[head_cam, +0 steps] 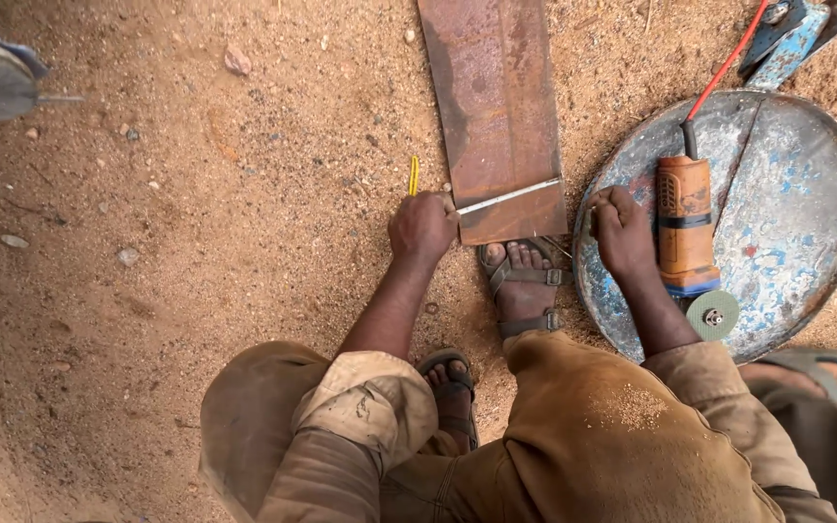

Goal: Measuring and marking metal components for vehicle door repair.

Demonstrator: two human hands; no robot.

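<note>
A rusty steel plate lies on the sandy ground, its near edge under a sandalled foot. The left hand is closed on a thin metal strip laid across the plate, a yellow pencil just above its knuckles. The right hand (fingers curled, hold unclear) rests beside an orange angle grinder on a round metal pan.
</note>
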